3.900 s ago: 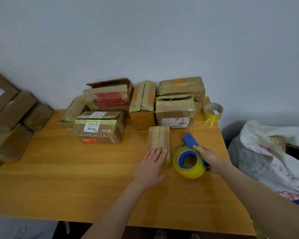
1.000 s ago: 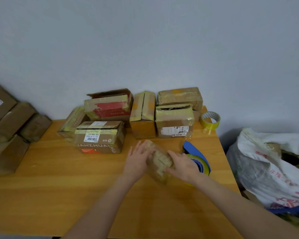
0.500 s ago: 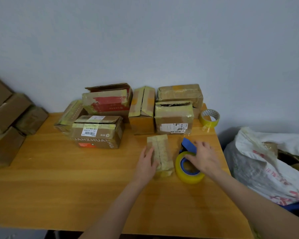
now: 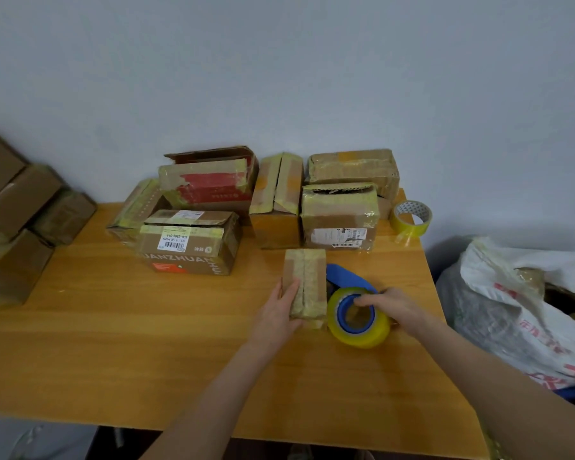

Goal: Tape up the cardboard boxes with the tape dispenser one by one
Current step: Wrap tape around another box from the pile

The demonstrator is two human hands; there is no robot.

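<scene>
Since 0.5 s ago R hand [image 4: 395,307] has shifted on the dispenser [image 4: 359,330], fingers now curled into its blue core, w/ dispenser touching the box [image 4: 307,280]. L hand [image 4: 278,315] holds box's left side, fingers along it, thumb at near end. Both sit on table [image 4: 130,343], just front of other boxes [image 4: 190,240].
</scene>
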